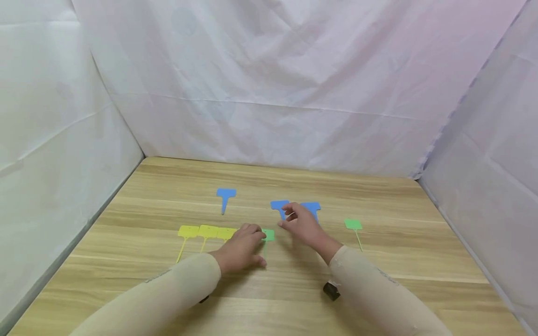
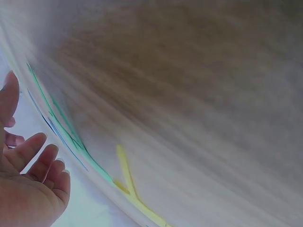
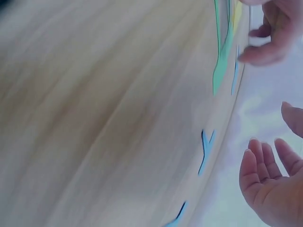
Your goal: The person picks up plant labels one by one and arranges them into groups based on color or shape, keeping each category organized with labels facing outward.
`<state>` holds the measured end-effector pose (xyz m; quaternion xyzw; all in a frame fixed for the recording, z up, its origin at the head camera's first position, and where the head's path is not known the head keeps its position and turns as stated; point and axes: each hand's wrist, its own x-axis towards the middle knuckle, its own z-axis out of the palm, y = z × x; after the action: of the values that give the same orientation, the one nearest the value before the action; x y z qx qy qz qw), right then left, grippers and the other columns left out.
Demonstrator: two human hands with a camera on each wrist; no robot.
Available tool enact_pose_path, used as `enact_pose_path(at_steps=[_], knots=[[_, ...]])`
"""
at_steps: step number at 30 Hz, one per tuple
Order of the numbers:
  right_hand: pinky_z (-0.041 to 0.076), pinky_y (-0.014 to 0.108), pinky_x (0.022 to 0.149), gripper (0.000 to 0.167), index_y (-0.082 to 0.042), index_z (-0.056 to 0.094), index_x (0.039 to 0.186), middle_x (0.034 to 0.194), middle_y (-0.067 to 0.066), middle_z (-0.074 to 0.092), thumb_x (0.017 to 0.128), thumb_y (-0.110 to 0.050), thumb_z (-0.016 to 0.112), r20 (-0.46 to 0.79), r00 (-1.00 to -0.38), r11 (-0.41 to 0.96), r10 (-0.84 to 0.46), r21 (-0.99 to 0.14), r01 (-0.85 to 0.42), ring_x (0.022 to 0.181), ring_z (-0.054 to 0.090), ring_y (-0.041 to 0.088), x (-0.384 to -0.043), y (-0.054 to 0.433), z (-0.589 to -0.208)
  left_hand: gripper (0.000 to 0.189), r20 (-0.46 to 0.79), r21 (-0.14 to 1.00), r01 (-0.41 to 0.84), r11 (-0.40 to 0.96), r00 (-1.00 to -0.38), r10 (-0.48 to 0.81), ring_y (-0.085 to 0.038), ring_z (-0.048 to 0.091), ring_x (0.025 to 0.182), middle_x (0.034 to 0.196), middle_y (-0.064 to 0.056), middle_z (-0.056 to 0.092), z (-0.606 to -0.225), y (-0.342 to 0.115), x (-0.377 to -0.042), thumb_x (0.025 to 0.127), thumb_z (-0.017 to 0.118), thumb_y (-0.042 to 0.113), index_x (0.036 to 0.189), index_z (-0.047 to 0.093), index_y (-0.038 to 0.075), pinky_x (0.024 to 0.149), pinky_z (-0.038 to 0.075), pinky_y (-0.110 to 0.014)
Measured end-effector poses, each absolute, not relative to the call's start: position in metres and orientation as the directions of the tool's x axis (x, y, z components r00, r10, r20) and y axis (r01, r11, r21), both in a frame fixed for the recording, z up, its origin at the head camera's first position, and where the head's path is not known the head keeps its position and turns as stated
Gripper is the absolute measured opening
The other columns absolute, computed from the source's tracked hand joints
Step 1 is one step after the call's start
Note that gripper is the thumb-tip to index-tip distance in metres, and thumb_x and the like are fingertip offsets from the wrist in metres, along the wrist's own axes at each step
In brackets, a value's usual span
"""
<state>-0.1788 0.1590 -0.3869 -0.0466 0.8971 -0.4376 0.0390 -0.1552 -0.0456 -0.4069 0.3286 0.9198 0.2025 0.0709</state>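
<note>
My left hand (image 1: 240, 247) hovers with loosely bent fingers over a green plant label (image 1: 269, 234), partly covering it. Three yellow plant labels (image 1: 187, 231) lie in a row beside that hand. In the left wrist view, the left hand (image 2: 33, 184) shows nothing between its fingers. My right hand (image 1: 306, 229) is near two blue T-shaped plant labels (image 1: 279, 204), its fingers softly curved. The right wrist view shows that hand (image 3: 272, 189) raised off the table, holding nothing. A second green label (image 1: 353, 224) lies to its right.
Another blue T-shaped label (image 1: 225, 193) lies farther back on the wood-grain table (image 1: 269, 308). White cloth walls (image 1: 269, 130) stand behind the table and on both sides. A small black object (image 1: 331, 291) shows beneath the right sleeve.
</note>
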Motion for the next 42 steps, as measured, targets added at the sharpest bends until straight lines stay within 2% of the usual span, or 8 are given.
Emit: enact_pose_path(at_steps=[12, 19, 28, 36, 42], knots=[[0.046, 0.049, 0.094, 0.048, 0.0, 0.05, 0.133, 0.125, 0.02, 0.054, 0.092, -0.018, 0.068, -0.008, -0.988, 0.668, -0.153, -0.738, -0.098, 0.114, 0.054, 0.033, -0.186, 0.211, -0.376, 0.062, -0.029, 0.436, 0.548, 0.714, -0.784, 0.62, -0.024, 0.043, 0.113, 0.123, -0.008, 0.053, -0.41, -0.041, -0.157, 0.077, 0.08, 0.035, 0.125, 0.06, 0.001, 0.099, 0.039, -0.039], [0.044, 0.052, 0.094, 0.05, 0.001, 0.047, 0.135, 0.129, 0.024, 0.051, 0.093, -0.017, 0.066, -0.011, -0.984, 0.688, -0.179, -0.716, -0.117, 0.117, 0.052, 0.036, -0.19, 0.237, -0.376, 0.061, -0.036, 0.412, 0.552, 0.724, -0.785, 0.619, -0.024, 0.044, 0.11, 0.119, -0.008, 0.053, -0.41, -0.037, -0.157, 0.076, 0.08, 0.036, 0.122, 0.061, 0.001, 0.096, 0.041, -0.039], [0.045, 0.05, 0.094, 0.053, 0.003, 0.044, 0.138, 0.129, 0.024, 0.051, 0.094, -0.021, 0.064, -0.021, -0.995, 0.693, -0.095, -0.72, -0.05, 0.119, 0.05, 0.038, -0.195, 0.266, -0.374, 0.06, -0.048, 0.36, 0.562, 0.744, -0.786, 0.617, -0.022, 0.044, 0.106, 0.117, -0.006, 0.053, -0.411, -0.036, -0.157, 0.076, 0.08, 0.038, 0.12, 0.062, 0.001, 0.095, 0.042, -0.036], [0.041, 0.057, 0.097, 0.057, 0.002, 0.042, 0.14, 0.137, 0.027, 0.044, 0.095, -0.026, 0.063, -0.038, -0.995, 0.719, -0.092, -0.694, -0.04, 0.124, 0.044, 0.042, -0.197, 0.303, -0.368, 0.062, -0.049, 0.325, 0.573, 0.752, -0.784, 0.619, -0.023, 0.046, 0.109, 0.12, -0.008, 0.054, -0.411, -0.034, -0.157, 0.076, 0.079, 0.04, 0.12, 0.062, 0.0, 0.097, 0.042, -0.036], [0.04, 0.058, 0.096, 0.057, 0.005, 0.042, 0.139, 0.138, 0.03, 0.043, 0.093, -0.021, 0.065, -0.045, -0.992, 0.763, -0.12, -0.643, -0.064, 0.122, 0.043, 0.045, -0.2, 0.325, -0.372, 0.063, -0.06, 0.32, 0.566, 0.76, -0.788, 0.613, -0.023, 0.046, 0.11, 0.121, -0.008, 0.054, -0.412, -0.033, -0.158, 0.076, 0.079, 0.041, 0.121, 0.062, 0.001, 0.097, 0.042, -0.037]])
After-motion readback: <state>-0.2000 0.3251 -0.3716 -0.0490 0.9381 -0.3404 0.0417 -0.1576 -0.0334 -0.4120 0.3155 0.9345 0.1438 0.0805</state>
